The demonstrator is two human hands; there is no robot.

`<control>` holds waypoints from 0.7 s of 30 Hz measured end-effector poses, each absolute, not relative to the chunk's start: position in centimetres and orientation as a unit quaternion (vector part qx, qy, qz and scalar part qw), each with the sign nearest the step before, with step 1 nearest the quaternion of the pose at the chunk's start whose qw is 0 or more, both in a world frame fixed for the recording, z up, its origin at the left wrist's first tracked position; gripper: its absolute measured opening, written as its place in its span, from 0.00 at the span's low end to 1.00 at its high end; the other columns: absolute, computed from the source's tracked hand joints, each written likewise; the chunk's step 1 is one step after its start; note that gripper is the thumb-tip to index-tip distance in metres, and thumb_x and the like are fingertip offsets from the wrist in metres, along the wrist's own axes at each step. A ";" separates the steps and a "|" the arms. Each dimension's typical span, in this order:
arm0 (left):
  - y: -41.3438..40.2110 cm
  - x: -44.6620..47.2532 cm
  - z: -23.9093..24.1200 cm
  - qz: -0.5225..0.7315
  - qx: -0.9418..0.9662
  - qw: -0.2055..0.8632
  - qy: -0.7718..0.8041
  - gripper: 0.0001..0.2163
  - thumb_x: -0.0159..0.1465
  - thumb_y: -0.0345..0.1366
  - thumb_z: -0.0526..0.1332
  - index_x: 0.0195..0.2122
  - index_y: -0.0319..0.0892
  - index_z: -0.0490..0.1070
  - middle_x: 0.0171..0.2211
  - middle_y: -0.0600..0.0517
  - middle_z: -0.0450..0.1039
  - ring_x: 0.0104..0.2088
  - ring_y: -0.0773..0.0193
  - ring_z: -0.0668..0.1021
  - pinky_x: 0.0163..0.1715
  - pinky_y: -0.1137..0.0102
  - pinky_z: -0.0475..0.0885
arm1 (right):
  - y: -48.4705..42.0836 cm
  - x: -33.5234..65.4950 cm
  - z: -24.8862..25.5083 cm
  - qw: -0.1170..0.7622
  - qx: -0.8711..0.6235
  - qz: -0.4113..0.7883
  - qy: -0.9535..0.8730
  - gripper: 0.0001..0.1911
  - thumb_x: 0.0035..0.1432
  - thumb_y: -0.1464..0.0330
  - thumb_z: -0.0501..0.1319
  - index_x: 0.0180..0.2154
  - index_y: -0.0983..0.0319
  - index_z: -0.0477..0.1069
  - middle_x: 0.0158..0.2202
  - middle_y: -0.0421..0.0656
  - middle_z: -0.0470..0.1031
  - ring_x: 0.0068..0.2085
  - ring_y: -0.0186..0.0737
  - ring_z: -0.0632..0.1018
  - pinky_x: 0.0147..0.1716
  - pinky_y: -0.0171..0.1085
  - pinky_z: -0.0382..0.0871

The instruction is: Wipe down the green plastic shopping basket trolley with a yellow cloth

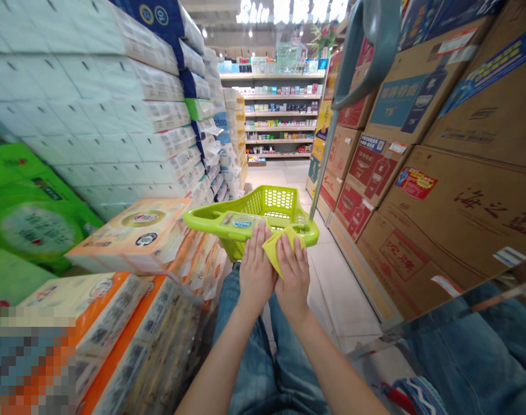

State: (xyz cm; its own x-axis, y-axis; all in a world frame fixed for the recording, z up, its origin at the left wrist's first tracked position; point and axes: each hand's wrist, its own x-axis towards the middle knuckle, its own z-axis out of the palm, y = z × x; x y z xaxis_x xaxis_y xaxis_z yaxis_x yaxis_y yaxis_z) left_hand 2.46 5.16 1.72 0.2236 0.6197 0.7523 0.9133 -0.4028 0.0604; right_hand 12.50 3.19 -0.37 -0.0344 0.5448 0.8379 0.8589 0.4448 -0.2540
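Observation:
A lime-green shopping basket [211, 219] stands in a store aisle in front of my knees, its grey pull handle [367, 52] rising up to the right. A yellow-green cloth [277, 246] lies against the basket's near rim. My left hand [256, 266] rests flat with its fingers on the rim and the cloth's left edge. My right hand [293, 271] presses flat on the cloth, fingers stretched toward the rim. Nothing shows inside the basket.
Stacked packs of tissue [116, 104] and orange-white packs [133, 230] line the left. Brown cardboard cartons [462, 196] are stacked on the right. A tiled aisle floor [332, 288] runs ahead to shelves [280, 115]. My jeans-clad legs [254, 357] are below.

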 end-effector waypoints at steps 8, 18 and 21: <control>5.0 2.7 2.2 -0.362 -0.760 0.192 -0.504 0.37 0.64 0.25 0.50 0.72 0.33 0.35 0.71 0.37 0.50 0.71 0.52 0.52 0.67 0.54 0.56 | 3.6 18.4 -1.1 0.534 -0.502 -0.155 -0.663 0.44 0.56 0.84 0.44 0.71 0.55 0.42 0.71 0.46 0.55 0.72 0.43 0.51 0.69 0.58 0.51; 5.1 2.7 2.1 -0.362 -0.760 0.191 -0.504 0.36 0.64 0.26 0.51 0.72 0.32 0.37 0.70 0.35 0.50 0.72 0.51 0.52 0.67 0.54 0.56 | 3.5 14.0 -0.2 0.548 -0.514 -0.128 -0.648 0.42 0.58 0.81 0.46 0.72 0.57 0.41 0.71 0.46 0.53 0.73 0.45 0.48 0.68 0.60 0.50; 5.1 2.5 1.9 -0.366 -0.760 0.185 -0.504 0.33 0.67 0.28 0.50 0.72 0.33 0.39 0.70 0.35 0.51 0.71 0.51 0.52 0.66 0.53 0.58 | 3.4 12.7 0.0 0.505 -0.509 -0.150 -0.681 0.38 0.62 0.79 0.47 0.71 0.57 0.46 0.68 0.46 0.62 0.73 0.43 0.50 0.69 0.56 0.50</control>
State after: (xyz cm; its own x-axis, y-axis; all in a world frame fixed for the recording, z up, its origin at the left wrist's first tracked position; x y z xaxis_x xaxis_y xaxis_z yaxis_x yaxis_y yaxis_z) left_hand 2.54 5.13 1.89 0.2241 0.6310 0.7427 0.9016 -0.4235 0.0878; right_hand 12.69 3.38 0.03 0.0281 0.5414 0.8403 0.8450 0.4362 -0.3093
